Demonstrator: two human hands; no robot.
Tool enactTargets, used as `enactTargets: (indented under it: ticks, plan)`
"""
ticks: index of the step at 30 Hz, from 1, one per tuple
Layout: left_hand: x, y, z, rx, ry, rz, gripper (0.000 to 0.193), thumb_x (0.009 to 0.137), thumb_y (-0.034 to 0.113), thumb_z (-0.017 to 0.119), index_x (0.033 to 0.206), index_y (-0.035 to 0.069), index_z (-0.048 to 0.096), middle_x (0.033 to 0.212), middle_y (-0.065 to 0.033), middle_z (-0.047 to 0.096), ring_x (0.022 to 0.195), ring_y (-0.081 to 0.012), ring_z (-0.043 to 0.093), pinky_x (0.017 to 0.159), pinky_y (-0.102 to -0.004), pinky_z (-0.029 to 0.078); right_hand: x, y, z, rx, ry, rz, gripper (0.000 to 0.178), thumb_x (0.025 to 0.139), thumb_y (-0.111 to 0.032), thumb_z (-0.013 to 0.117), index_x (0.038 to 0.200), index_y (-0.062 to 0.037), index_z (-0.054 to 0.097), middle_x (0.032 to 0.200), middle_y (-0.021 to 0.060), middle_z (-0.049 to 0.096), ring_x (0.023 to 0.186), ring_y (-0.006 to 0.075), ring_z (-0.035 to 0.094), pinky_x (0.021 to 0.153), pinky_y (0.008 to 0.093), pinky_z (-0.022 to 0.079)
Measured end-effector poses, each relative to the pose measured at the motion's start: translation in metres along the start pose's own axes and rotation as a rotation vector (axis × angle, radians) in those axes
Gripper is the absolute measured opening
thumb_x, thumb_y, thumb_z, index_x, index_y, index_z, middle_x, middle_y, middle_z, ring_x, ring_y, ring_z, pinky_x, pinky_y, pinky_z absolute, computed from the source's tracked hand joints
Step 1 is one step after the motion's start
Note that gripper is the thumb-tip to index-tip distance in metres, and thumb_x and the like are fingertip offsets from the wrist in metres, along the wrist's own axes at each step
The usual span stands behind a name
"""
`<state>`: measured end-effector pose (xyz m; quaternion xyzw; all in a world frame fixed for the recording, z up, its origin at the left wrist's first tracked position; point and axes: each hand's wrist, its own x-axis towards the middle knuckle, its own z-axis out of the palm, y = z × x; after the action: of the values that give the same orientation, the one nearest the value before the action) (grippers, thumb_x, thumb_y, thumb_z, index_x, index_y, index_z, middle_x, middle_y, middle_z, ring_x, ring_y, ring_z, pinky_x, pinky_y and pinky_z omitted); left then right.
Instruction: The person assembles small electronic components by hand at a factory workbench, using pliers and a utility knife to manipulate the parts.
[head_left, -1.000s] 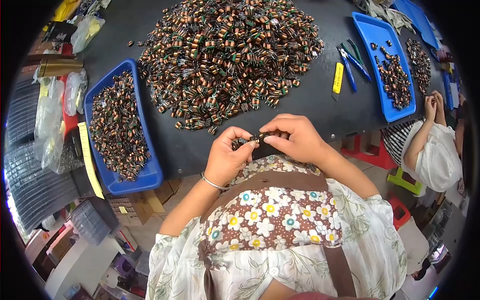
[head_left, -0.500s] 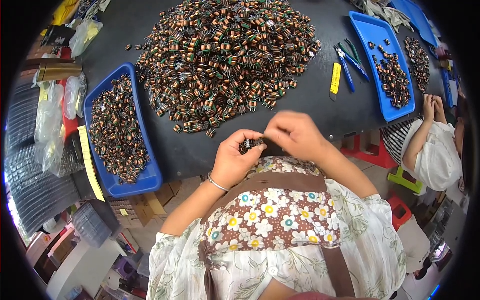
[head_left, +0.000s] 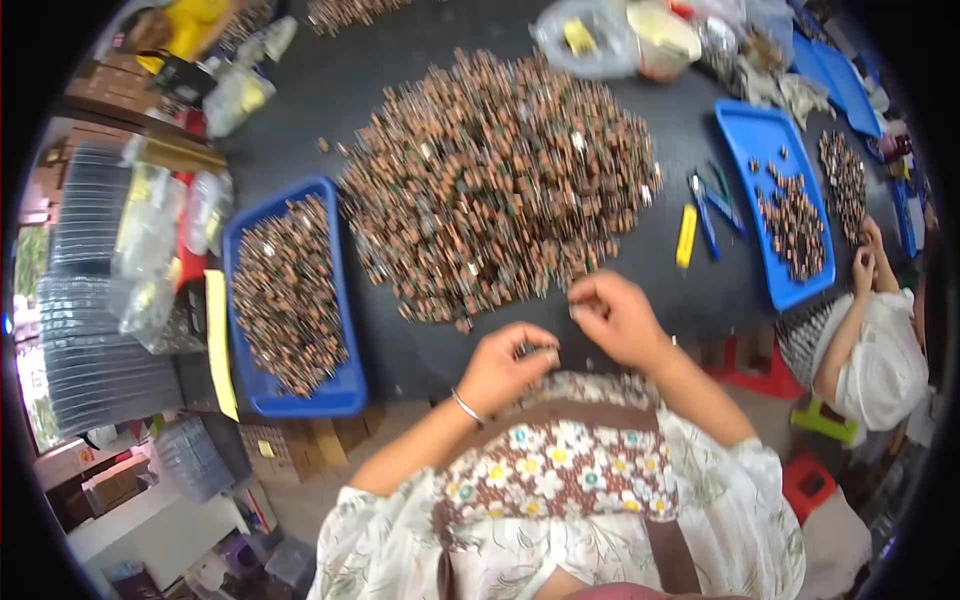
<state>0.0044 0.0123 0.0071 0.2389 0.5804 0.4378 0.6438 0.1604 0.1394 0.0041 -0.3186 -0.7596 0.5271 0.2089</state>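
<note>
A large heap of small copper-wound coils (head_left: 480, 190) with metal pins lies on the dark table in front of me. My left hand (head_left: 505, 370), with a bracelet at its wrist, is closed below the heap's near edge. It is curled around a few of these coils, mostly hidden by the fingers. My right hand (head_left: 622, 318) is just to the right, by the near edge of the heap. Its thumb and fingers are drawn together, and blur hides what is between them. The two hands are apart.
A blue tray (head_left: 345, 385) full of coils stands left of the heap. To the right lie a yellow cutter knife (head_left: 686, 237), blue-handled pliers (head_left: 707, 220) and a lighter blue tray (head_left: 825, 285) with coils. Another person (head_left: 875, 345) works at the far right. Plastic bags (head_left: 580, 40) lie at the back.
My right hand has moved away from my left hand, up to the heap's near edge. The whole view has shifted, so the table sits lower and further right, with more of its back showing.
</note>
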Motion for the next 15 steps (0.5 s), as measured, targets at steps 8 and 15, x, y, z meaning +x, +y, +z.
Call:
enactTargets:
  ticks: [8, 15]
  plan:
    - [-0.004, -0.001, -0.005, -0.648, -0.380, -0.128, 0.023, 0.090, 0.022, 0.051, 0.080, 0.003, 0.055, 0.088, -0.0127, 0.056, 0.062, -0.0155, 0.053, 0.041, -0.0191, 0.035, -0.005, -0.015, -0.008, 0.155, -0.123, 0.153, 0.016, 0.076, -0.004, 0.065, 0.091, 0.0001, 0.063, 0.084, 0.0050, 0.058, 0.072, 0.0095, 0.057, 0.063, 0.0224, 0.047]
    - [0.005, 0.003, -0.004, -0.686, -0.299, -0.170, 0.009, 0.088, 0.015, 0.054, 0.089, 0.006, 0.054, 0.087, -0.0097, 0.057, 0.062, -0.0144, 0.054, 0.040, -0.0199, 0.036, -0.002, -0.034, -0.012, 0.200, -0.216, 0.153, 0.016, 0.076, -0.005, 0.067, 0.091, -0.0006, 0.064, 0.083, 0.0065, 0.061, 0.073, 0.0108, 0.060, 0.065, 0.0237, 0.049]
